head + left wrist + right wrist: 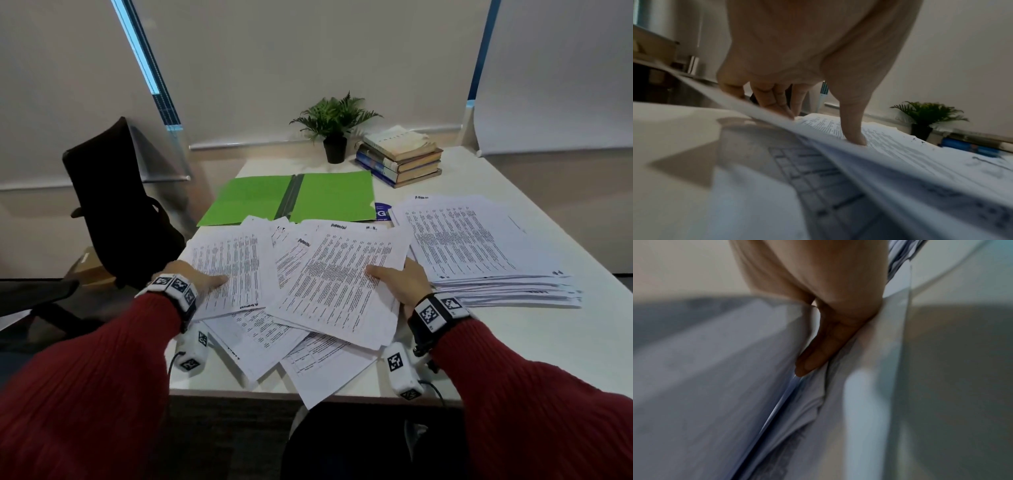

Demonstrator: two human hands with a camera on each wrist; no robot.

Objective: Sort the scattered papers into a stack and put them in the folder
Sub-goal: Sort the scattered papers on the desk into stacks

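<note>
Loose papers [308,284], light, limp and slippery, are pinched at opposite edges by the left hand [200,279] and right hand [400,282].

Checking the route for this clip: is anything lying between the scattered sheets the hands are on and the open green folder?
Nothing visible. The green folder lies open directly behind the scattered papers, whose far edges overlap its near edge. The left hand and right hand grip sheets. The neater stack sits off to the right.

White papers [335,284] are printed with black columns; the folder [291,200] is green, the sleeves [85,394] dark red.
</note>
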